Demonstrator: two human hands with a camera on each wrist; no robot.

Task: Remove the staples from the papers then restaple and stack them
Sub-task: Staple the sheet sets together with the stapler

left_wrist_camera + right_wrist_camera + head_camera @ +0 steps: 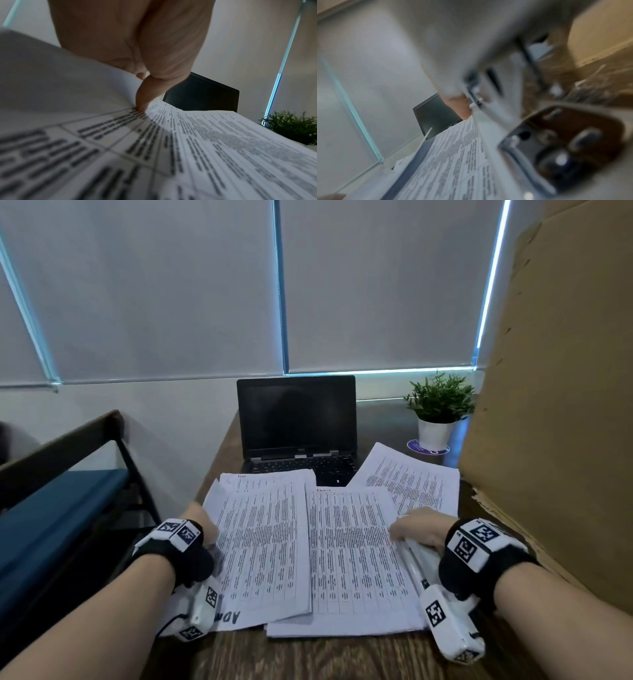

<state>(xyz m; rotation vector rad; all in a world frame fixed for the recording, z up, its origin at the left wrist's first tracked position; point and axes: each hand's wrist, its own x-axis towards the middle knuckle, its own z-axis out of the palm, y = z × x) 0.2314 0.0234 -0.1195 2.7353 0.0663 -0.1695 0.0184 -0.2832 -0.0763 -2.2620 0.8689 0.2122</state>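
- The right hand [419, 529] lies at the right edge of the nearest paper set [356, 559]; its grip is wrapped round a white stapler [416, 563], which lies along that edge. The right wrist view is blurred, yet it shows the stapler's metal parts just beside the printed sheets.
- The left hand [202, 525] is at the left edge of the left paper set [263, 542]. In the left wrist view its thumb [145, 97] presses down on the printed top sheet, and a page curls up beside it; the other fingers are hidden under the paper, so I cannot tell whether this grip pinches the sheets or only holds them flat.
- Both sets lie side by side on the wooden worktop [308, 659], touching along the middle.
- Farther back a third paper set [411, 477] lies at an angle, partly under the right one, and more sheets show behind the left set.
- Beyond them stand an open laptop [296, 419] and a small potted plant [438, 409].
- Judgement: the stapling step seems in hand. No staples can be made out. The next move calls for squaring a set's corner and feeding it into the stapler's mouth.
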